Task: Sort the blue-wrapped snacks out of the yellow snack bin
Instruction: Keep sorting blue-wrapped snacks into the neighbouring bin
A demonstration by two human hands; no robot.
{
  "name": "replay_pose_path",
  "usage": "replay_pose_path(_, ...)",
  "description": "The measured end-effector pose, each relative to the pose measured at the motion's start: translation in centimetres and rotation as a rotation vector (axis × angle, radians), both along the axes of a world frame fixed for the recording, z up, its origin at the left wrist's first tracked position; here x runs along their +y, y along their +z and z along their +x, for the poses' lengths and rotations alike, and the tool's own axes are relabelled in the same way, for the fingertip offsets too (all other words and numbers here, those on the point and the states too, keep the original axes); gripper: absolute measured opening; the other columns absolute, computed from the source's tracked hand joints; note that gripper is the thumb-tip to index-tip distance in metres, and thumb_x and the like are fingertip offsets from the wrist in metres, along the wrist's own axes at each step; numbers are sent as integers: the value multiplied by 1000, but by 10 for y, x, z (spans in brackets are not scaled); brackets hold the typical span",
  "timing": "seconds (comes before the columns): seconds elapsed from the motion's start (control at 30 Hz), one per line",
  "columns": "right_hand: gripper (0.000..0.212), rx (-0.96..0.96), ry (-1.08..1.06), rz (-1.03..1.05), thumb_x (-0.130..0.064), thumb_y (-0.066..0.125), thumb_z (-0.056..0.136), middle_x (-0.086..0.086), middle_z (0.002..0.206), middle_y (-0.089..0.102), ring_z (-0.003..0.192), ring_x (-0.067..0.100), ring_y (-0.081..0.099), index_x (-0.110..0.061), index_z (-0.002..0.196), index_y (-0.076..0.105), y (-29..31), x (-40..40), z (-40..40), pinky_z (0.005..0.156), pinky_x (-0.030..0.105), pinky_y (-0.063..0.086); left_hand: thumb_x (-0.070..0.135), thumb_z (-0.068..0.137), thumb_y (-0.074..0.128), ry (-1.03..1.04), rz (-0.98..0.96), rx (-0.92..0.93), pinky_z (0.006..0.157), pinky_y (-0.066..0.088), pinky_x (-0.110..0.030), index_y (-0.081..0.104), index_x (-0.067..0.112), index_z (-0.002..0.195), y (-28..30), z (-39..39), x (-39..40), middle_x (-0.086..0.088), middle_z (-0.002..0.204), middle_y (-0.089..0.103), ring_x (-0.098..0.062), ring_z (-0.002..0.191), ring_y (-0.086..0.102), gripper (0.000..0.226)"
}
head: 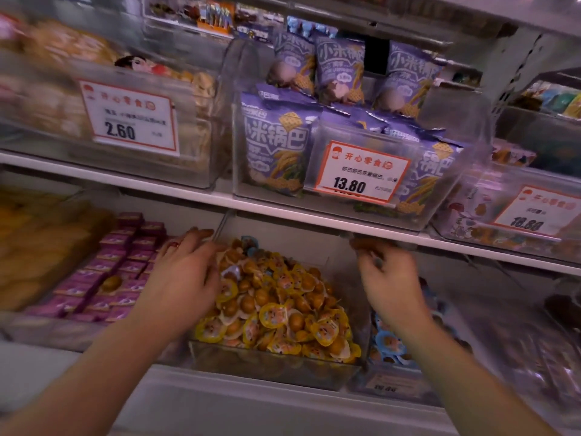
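White shop shelves (283,212) carry clear bins (220,127) with price cards (361,171).

Yellow-wrapped snacks (276,309) with brown centres — a few blue ones (250,242); purple boxes (119,262); lilac bags (273,143).

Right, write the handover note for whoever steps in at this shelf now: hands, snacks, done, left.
Left hand: on the left side of the yellow snack bin, fingers spread over the pile, nothing visibly gripped.
Right hand: raised above the bin's right side under the shelf edge, fingers curled; blurred, so any hold is unclear.
Yellow-wrapped snacks fill the bin. Blue-wrapped snacks show at the back of the pile; more blue ones sit in the bin to the right.
Done: cannot tell.
Left: pick out the blue ones at the back.
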State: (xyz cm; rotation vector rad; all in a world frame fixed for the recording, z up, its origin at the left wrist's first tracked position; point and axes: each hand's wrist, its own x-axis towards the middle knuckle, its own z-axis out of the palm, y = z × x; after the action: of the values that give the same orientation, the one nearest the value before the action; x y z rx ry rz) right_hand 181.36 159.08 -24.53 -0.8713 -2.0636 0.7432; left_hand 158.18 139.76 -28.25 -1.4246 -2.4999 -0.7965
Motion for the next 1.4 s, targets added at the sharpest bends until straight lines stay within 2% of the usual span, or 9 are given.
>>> replay_pose_path(0.07, 29, -142, 209, 83, -33, 49, 88, -15, 99, 67, 82, -6, 60, -33, 109, 68, -4, -27, -38, 71, 4, 40, 29, 88, 46, 3, 22, -81, 100, 44, -45, 65, 26, 124, -3, -4, -3, -7, 135, 56, -34, 120, 55, 41)
replay_pose_path(0.17, 33, -413, 448, 159, -33, 53, 92, 1, 118, 62, 110, 14, 57, -29, 123, 63, -21, -56, -103, 97, 24, 44, 22, 92, 53, -38, 52, -128, 98, 47, -45, 66, 24, 123, -9, -8, -4, -6, 132, 57, -31, 115, 58, 33)
replay_pose_path(0.3, 43, -672, 482, 263, -37, 52, 95, 9, 130, 55, 123, 28, 45, -25, 137, 50, -45, -61, -148, 103, 34, 38, 27, 90, 47, -48, 63, -96, 97, 47, -44, 66, 27, 123, -12, -12, -6, -4, 134, 56, -29, 115, 57, 37)
replay_pose_path(0.67, 12, -459, 288, -29, -18, 77, 79, 0, 83, 71, 83, 19, 67, -25, 77, 66, -43, -21, -105, 78, 37, 55, 26, 81, 46, -57, 8, 253, 115, 28, -56, 69, 24, 107, -3, 3, -2, -9, 138, 53, -34, 141, 37, 35)
replay_pose_path(0.8, 8, -344, 299, -111, -8, 75, 82, 5, 81, 73, 79, 20, 69, -15, 82, 71, -40, -26, -95, 79, 38, 56, 30, 81, 58, -187, -20, 334, 118, 21, -50, 66, 23, 113, -7, 30, 9, -4, 123, 63, -27, 122, 57, 34)
replay_pose_path(1.03, 17, -138, 346, -43, -17, 70, 87, -22, 84, 70, 79, -6, 65, -32, 78, 68, -26, -16, -109, 71, 6, 46, 35, 78, 71, -69, 13, 160, 114, 25, -47, 61, 30, 103, -3, 23, 16, 4, 79, 71, -24, 83, 69, 27)
replay_pose_path(1.13, 17, -309, 243, -244, -30, 56, 96, -8, 115, 69, 96, 4, 65, -38, 108, 66, -28, 17, -145, 87, 22, 50, 27, 83, 68, -84, 174, 25, 97, 42, -39, 61, 29, 106, -1, 15, 12, 7, 90, 69, -21, 87, 65, 24)
replay_pose_path(1.23, 55, -631, 383, -145, -33, 60, 93, 5, 149, 45, 131, 18, 48, -28, 145, 44, -45, 38, -177, 109, 29, 37, 20, 87, 67, -68, 274, -39, 81, 45, -33, 62, 27, 112, -3, 11, 7, 7, 103, 67, -18, 93, 59, 26)
replay_pose_path(1.4, 69, -774, 634, -91, -62, 62, 70, 0, 136, 58, 121, 17, 55, -38, 134, 53, -61, 27, -215, 104, 32, 42, 24, 89, 66, -5, 362, -98, 81, 40, -27, 63, 28, 118, -7, -3, 6, 9, 110, 67, -9, 99, 54, 29)
